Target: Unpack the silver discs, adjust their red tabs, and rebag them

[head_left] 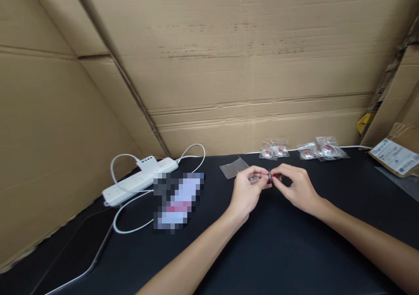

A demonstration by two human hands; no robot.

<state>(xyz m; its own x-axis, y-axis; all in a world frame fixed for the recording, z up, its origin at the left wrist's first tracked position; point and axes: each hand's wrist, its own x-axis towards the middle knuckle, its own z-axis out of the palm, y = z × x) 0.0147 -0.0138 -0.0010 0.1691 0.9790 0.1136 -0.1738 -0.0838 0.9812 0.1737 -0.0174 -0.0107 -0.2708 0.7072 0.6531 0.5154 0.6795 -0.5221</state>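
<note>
Above the black tabletop, my left hand (246,192) and my right hand (296,185) meet at a thin metal disc (270,175), seen edge-on and held upright. The left fingers are closed on its left side. On the other side, the right thumb and fingers pinch a small red piece (274,176) against the disc; the fingers hide much of it. A flat clear plastic bag (233,168) lies just beyond the left hand. Behind the hands, bagged silver discs with red pieces (266,152) rest near the cardboard wall.
More bagged discs (327,149) lie to the right of these. A white power strip (131,183) with looping white cables and a pixelated object (180,201) occupy the left. A dark glossy panel (75,242) is at front left, a labelled brown package (396,155) at far right.
</note>
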